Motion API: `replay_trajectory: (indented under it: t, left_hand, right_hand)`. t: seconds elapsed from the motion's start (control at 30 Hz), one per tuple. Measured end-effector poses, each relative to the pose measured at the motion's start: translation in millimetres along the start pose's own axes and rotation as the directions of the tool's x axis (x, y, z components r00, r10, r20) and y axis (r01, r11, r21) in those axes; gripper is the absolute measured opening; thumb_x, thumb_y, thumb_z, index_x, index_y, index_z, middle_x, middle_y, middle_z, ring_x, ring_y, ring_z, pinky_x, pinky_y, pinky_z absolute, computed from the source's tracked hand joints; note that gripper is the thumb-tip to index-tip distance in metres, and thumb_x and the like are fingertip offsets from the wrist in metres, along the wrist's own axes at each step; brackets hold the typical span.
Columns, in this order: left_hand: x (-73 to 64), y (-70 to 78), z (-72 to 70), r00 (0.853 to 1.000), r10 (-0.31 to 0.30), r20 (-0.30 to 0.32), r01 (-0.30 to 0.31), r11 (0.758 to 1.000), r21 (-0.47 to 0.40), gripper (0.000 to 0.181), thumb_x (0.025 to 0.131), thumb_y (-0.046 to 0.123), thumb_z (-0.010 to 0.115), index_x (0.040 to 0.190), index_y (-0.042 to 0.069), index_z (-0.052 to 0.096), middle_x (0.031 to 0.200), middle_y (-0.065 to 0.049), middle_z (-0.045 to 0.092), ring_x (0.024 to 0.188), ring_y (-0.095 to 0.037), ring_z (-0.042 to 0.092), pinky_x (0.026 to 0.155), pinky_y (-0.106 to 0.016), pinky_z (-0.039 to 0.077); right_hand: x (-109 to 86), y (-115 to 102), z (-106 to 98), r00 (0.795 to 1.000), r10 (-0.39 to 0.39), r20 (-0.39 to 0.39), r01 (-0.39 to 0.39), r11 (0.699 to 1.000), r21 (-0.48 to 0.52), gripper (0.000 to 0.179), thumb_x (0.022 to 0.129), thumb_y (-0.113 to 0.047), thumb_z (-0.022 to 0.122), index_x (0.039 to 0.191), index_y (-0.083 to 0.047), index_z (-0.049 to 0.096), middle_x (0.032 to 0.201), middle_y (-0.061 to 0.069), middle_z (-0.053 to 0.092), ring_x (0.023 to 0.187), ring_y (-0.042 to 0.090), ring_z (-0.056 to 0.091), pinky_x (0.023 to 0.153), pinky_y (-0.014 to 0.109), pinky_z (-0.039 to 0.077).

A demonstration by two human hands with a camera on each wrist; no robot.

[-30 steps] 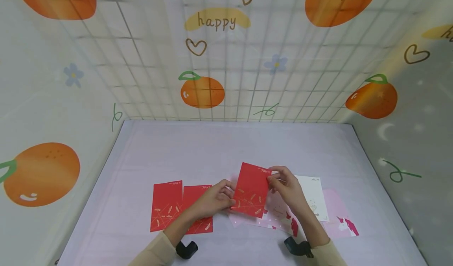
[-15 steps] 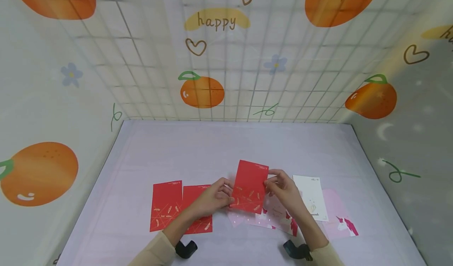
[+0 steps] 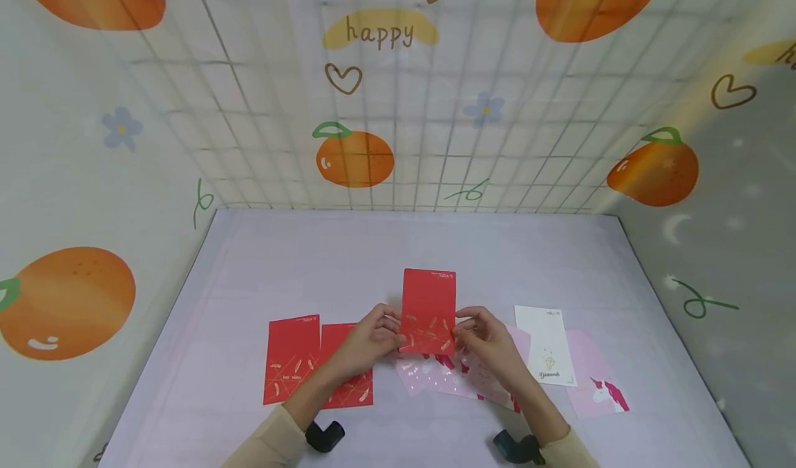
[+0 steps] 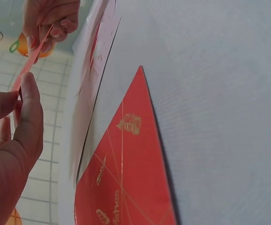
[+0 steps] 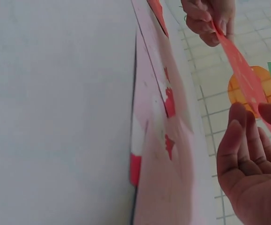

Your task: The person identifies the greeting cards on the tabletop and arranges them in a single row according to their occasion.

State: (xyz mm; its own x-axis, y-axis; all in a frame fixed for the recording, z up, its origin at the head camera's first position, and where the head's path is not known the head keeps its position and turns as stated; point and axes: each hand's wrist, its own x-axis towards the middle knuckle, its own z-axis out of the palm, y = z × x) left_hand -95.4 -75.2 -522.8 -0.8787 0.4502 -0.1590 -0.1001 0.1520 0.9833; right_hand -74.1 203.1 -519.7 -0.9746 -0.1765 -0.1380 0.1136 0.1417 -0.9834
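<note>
A red card (image 3: 428,309) with gold feather prints is held up between both hands, above the table. My left hand (image 3: 375,337) pinches its left edge near the lower corner, thumb in front. On the opposite edge, my right hand (image 3: 488,340) pinches the card between thumb and fingers. Seen edge-on in the left wrist view, the raised card (image 4: 32,63) runs from one hand to the other. Below it lie overlapping pink cards (image 3: 475,383) with white dots and dark pink figures, partly covered by the right hand and forearm.
Two more red cards, one at the far left (image 3: 291,357) and one beside it (image 3: 357,388) partly under the left forearm, lie on the table (image 3: 311,260). To the right are a white card (image 3: 545,347) and a pink unicorn card (image 3: 600,378). Patterned curtains enclose the table.
Both hands have shifted the raised red card left and slightly away from the body. It was tilted and now stands nearly straight. More of the white card shows.
</note>
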Motion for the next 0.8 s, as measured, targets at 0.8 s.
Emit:
replay_trajectory:
  t: [0.8]
  left_hand:
    - [-4.5,-0.2,-7.2,0.999,0.002,-0.048,-0.002,1.0,-0.007,0.041,0.094,0.02,0.071,0.129,0.014,0.05,0.112,-0.006,0.063,0.099,-0.022,0.068,0.082,-0.04,0.058]
  right_hand:
    - [8.2,-1.6,11.7,1.0,0.005,0.019,-0.006,1.0,0.021,0.035,0.094,-0.019,0.072,0.124,-0.012,0.056,0.108,0.014,0.063,0.086,0.033,0.069,0.075,0.042,0.059]
